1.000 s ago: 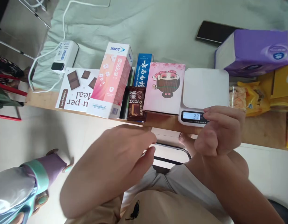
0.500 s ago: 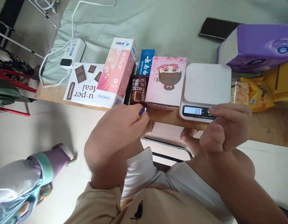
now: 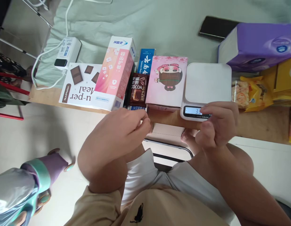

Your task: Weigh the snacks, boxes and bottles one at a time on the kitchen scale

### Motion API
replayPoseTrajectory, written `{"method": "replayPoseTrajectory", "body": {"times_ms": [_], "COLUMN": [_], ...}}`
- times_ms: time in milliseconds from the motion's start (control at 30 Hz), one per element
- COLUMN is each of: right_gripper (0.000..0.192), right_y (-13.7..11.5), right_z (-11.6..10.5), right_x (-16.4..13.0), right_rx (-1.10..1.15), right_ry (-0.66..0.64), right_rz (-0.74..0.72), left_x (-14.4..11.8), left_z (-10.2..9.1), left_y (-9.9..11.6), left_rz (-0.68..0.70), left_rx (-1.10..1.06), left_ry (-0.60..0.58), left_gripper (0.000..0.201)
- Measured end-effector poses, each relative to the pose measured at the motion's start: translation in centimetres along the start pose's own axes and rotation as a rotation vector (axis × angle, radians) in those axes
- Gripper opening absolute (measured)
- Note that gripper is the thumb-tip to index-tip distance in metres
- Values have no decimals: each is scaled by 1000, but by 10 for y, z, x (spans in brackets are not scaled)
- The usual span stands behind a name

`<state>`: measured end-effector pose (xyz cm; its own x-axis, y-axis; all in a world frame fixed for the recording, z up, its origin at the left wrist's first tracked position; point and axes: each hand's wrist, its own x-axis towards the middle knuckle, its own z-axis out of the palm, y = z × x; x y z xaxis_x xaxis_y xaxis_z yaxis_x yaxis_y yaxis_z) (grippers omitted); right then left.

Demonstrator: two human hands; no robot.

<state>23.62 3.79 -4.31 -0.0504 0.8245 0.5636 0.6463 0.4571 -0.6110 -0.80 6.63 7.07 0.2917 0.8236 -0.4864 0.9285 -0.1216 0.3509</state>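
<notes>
The left hand (image 3: pixel 117 135) sits at centre frame, fingertips pinched narrow at the near edge of the bench (image 3: pixel 258 131), just below the cocoa packet (image 3: pixel 139 92). Whether the grip holds the packet's lower edge or only touches it cannot be told.

The cocoa packet is dark brown, prints "COCOA" in white with a picture of a layered biscuit beneath, and lies flat at centre frame between the pink carton (image 3: pixel 114 73) and the pink card box (image 3: pixel 166 82). A blue strip shows just under it.

The right hand (image 3: pixel 217 125) is at centre right, fingers curled loosely over the front of the white scale (image 3: pixel 208 83), covering part of the display (image 3: pixel 192 110); the first digit reads "3". Its grip holds nothing that can be seen.

The card box bears a cartoon doll figure. The blue box (image 3: pixel 145 59) behind the packet carries white script, too small to read. At upper left, the white box (image 3: pixel 77 84) reads "u-per" and "NutriMotion" beside chocolate squares. A purple tissue pack (image 3: pixel 256 47) occupies the upper right, with a yellow snack bag (image 3: pixel 256 94) below it.
</notes>
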Motion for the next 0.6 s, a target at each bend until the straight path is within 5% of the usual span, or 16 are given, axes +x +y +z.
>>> {"method": "replayPoseTrajectory", "body": {"times_ms": [133, 233, 367, 500, 600], "right_gripper": [28, 24, 17, 20, 42], "right_y": [8, 14, 29, 57, 78], "right_z": [4, 7, -2, -24, -42], "right_x": [6, 12, 14, 15, 19], "right_rx": [-17, 9, 7, -258, -460], "right_ry": [25, 154, 315, 354, 201], "right_rz": [5, -72, -157, 80, 371], "left_x": [2, 13, 41, 70, 83], "left_z": [6, 22, 61, 100, 114], "left_y": [12, 31, 69, 101, 113], "left_rz": [173, 505, 902, 936, 942], "left_rx": [11, -165, -536, -625, -634], "left_ry": [29, 77, 297, 456, 473], "left_gripper": [29, 24, 27, 26, 25]}}
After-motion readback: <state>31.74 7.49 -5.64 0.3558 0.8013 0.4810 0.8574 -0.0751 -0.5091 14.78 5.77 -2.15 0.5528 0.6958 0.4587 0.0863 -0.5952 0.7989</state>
